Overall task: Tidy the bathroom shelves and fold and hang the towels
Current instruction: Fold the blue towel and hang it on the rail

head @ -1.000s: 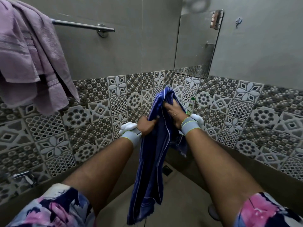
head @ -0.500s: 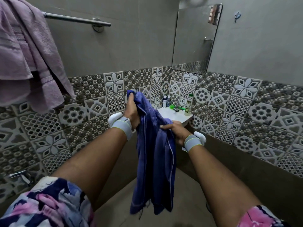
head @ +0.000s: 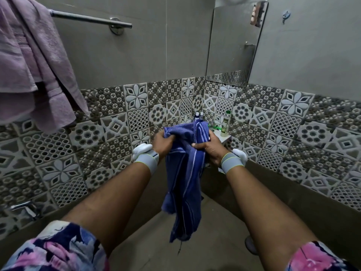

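Both hands hold one blue towel [head: 185,173], a woven cloth with thin pale stripes, in front of the far corner of the bathroom.

- Left hand [head: 163,142]: fingers curled round the bunched upper left edge of the blue towel.
- Right hand [head: 210,149]: fingers and thumb curled round the upper right part of the cloth, level with the left hand and just beside it.
- The short span of towel between the hands is gathered in folds. The rest hangs straight down in a narrow, crumpled column, and its frayed lower end is clear of the grey floor [head: 214,241].
- Each wrist carries a grey band [head: 146,161] with a white unit attached.

At far left, a lilac terry towel [head: 33,65] is draped unevenly over a round metal rail [head: 91,18] fixed to the grey wall. Behind the hands, a white corner shelf [head: 224,138] carries a pale bottle with a green cap [head: 225,124] and two small dark bottles [head: 199,115], which are partly hidden by the blue towel. A frameless mirror [head: 234,45] hangs above the shelf on the right wall. A metal tap [head: 23,207] projects from the patterned tiles at near left.
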Action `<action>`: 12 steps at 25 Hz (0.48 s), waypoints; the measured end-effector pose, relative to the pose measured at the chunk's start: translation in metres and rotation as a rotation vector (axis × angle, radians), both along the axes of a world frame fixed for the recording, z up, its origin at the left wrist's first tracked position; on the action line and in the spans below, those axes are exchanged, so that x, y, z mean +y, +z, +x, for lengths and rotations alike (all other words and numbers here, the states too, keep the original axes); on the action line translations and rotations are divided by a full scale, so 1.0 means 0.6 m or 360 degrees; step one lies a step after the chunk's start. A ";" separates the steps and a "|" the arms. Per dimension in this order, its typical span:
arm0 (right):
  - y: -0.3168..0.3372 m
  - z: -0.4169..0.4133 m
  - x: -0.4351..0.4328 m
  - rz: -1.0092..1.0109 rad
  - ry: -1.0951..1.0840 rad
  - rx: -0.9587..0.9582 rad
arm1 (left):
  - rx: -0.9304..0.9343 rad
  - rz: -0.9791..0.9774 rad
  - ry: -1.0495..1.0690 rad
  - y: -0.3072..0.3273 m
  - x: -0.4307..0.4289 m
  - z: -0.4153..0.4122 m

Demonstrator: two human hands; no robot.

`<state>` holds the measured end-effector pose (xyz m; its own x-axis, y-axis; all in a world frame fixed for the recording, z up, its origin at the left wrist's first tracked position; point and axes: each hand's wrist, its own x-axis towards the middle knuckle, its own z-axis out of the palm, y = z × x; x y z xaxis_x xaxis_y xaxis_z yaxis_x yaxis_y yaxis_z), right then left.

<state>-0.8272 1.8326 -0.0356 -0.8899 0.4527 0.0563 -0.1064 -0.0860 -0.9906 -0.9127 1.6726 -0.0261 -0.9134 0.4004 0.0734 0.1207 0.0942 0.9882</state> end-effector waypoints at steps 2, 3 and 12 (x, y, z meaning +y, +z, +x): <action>-0.003 -0.002 0.018 -0.0044 -0.0134 0.0002 | 0.0033 0.0075 0.0076 0.003 -0.005 -0.004; -0.005 -0.007 0.025 -0.0064 -0.0227 0.0025 | 0.0038 0.0126 0.0101 0.008 -0.007 -0.001; -0.051 -0.047 0.071 0.0022 -0.0707 -0.0237 | -0.0079 0.0467 0.0218 0.033 0.001 0.003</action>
<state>-0.8554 1.8750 -0.0662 -0.6088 0.7918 -0.0488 0.0139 -0.0509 -0.9986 -0.9109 1.6732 -0.0062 -0.9627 0.2417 0.1213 0.0774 -0.1836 0.9799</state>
